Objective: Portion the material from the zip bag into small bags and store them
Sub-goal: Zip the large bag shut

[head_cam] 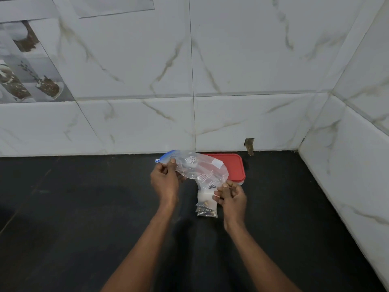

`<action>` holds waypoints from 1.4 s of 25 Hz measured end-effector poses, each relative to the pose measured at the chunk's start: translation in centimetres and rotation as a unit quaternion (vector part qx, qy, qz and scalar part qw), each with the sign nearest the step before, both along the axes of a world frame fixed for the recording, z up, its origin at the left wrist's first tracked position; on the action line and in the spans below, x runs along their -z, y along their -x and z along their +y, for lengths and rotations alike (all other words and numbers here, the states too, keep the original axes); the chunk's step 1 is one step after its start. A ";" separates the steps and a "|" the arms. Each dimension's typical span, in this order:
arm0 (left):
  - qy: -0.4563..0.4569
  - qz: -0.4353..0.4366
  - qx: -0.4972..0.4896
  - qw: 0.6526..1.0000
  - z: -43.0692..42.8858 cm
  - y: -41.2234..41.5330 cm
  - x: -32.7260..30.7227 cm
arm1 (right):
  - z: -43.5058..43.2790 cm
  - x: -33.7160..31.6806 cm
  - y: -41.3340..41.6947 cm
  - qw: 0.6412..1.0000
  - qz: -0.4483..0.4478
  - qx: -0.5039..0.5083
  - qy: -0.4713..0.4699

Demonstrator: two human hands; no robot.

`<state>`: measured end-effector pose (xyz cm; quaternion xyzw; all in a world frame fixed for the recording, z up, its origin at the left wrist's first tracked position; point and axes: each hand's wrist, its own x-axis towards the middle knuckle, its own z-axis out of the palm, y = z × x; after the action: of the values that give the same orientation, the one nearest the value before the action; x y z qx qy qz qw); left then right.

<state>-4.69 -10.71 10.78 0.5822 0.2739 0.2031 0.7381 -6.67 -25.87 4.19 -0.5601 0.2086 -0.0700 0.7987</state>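
Note:
A clear zip bag [195,168] with a blue zip strip is held above the black counter. My left hand [165,179] pinches its blue-edged mouth at the upper left. My right hand [231,196] pinches the bag's lower right end. Below the zip bag, small clear bags [206,204] with brownish bits and white material lie on the counter between my hands. Behind the bags sits a flat container with a red lid [235,167], partly hidden by the zip bag.
The black counter [84,207] runs to a white marble-tiled wall [231,81] at the back and another on the right. A small chipped hole [249,145] shows in the tile near the red lid.

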 end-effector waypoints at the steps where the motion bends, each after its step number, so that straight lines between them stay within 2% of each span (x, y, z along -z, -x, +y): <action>1: 0.007 -0.008 0.002 1.000 -0.3 0.2 0.0 | 0.9 -0.2 0.5 0.998 0.028 0.013 -0.053; 3: 0.011 -0.026 0.001 1.000 -0.8 0.3 -0.2 | 2.4 -0.3 1.7 0.988 0.081 0.011 -0.129; 6: -0.001 -0.047 0.012 0.999 -1.4 0.5 -0.3 | 3.8 -0.6 2.4 0.977 0.098 -0.082 -0.168; 8: -0.006 -0.058 0.025 0.998 -1.6 0.7 -0.4 | 4.1 -1.1 2.2 0.957 0.100 -0.132 -0.240; 11: 0.000 -0.068 0.040 0.997 -1.5 0.5 -0.8 | 4.1 -1.6 1.6 0.921 0.102 -0.150 -0.343; 18: 0.127 -0.054 -0.012 0.990 1.3 -1.4 -2.1 | 1.6 0.5 2.3 0.941 0.104 -0.206 -0.249; 23: 0.227 -0.093 0.102 0.964 2.2 -2.0 -1.6 | 1.5 0.9 3.1 0.930 0.096 -0.246 -0.257; 26: 0.283 -0.110 0.139 0.943 2.7 -2.2 -1.6 | 1.1 0.9 2.4 0.933 0.053 -0.182 -0.307; 28: 0.287 -0.104 0.147 0.941 3.2 -2.4 -1.5 | 0.2 0.6 1.1 0.934 0.024 -0.133 -0.329; 31: 0.269 -0.086 0.176 0.943 3.4 -2.1 -1.1 | -0.8 -0.2 -0.4 0.937 -0.009 -0.152 -0.313; 33: 0.248 -0.072 0.183 0.948 3.8 -2.0 -0.2 | -1.1 -0.7 -0.7 0.948 -0.038 -0.166 -0.267; 35: 0.215 -0.056 0.175 0.959 5.0 -2.1 1.0 | -1.3 -1.2 -0.7 0.972 -0.060 -0.143 -0.175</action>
<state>-2.56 -5.73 9.83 0.4359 0.1636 0.0391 0.8841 -5.96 -27.18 5.40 -0.4306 0.0873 0.0491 0.8970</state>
